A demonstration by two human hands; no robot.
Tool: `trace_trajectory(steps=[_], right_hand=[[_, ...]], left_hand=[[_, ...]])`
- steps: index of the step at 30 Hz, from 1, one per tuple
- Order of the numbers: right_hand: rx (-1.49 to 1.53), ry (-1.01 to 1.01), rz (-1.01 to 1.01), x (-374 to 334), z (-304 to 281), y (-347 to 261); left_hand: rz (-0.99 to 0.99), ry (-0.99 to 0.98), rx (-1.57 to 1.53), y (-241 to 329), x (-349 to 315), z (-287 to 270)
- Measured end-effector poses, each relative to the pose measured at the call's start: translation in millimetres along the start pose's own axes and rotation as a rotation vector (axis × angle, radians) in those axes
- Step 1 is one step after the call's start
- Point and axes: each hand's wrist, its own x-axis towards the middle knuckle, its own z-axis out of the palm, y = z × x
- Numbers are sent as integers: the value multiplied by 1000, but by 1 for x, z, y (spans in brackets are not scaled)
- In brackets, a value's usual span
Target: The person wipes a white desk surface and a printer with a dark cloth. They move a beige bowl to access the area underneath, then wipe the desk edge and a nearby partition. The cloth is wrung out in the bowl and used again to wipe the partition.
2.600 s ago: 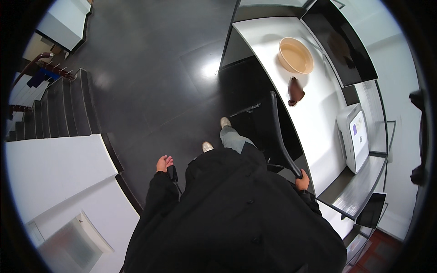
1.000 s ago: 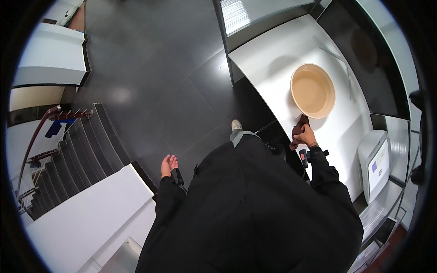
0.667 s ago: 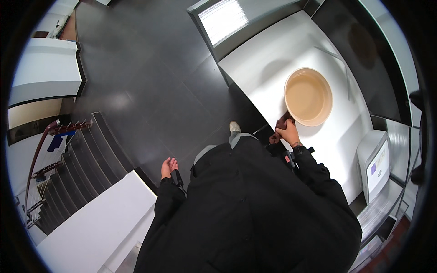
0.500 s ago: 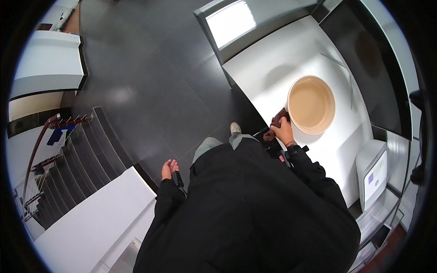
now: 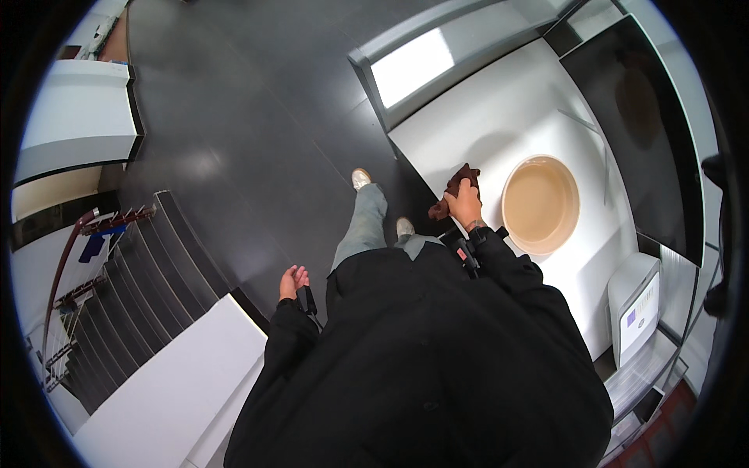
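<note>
Dark glossy floor point(image 5: 234, 140) fills most of what I see, with a white counter point(image 5: 499, 132) running along my right side. On my feed the right hand point(image 5: 466, 207) rests at the counter's near edge, its fingers point(image 5: 466, 189) closed around a dark brown cloth point(image 5: 455, 187) that bunches out past the fingertips and toward the counter's edge. Just beyond the knuckles, to the outer side, a tan round basin point(image 5: 541, 204) sits on the counter, near the hand but apart from it. My left hand point(image 5: 292, 281) hangs beside my hip over the floor, fingers loosely curled, holding nothing I can see. Below that hand's fingertips a dark staircase point(image 5: 133, 288) descends.
</note>
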Motion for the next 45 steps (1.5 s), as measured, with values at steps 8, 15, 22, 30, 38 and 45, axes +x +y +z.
trace_trajectory(steps=[8, 15, 22, 30, 38, 45], right_hand=[[66, 22, 28, 46, 20, -67], [-3, 4, -53, 104, 54, -123], [137, -29, -198, 110, 63, -137], [189, 5, 50, 111, 46, -82], [33, 252, 535, 36, -14, -8], [-9, 296, 335, 13, 12, -29]], left_hand=[[22, -65, 41, 94, 25, 58], [60, -95, -3, 163, 45, 71], [-32, -36, 45, 183, 68, 74], [-60, -68, 227, 222, 101, 99], [0, -230, 375, 253, 112, 184], [-50, -339, 559, 243, 100, 256]])
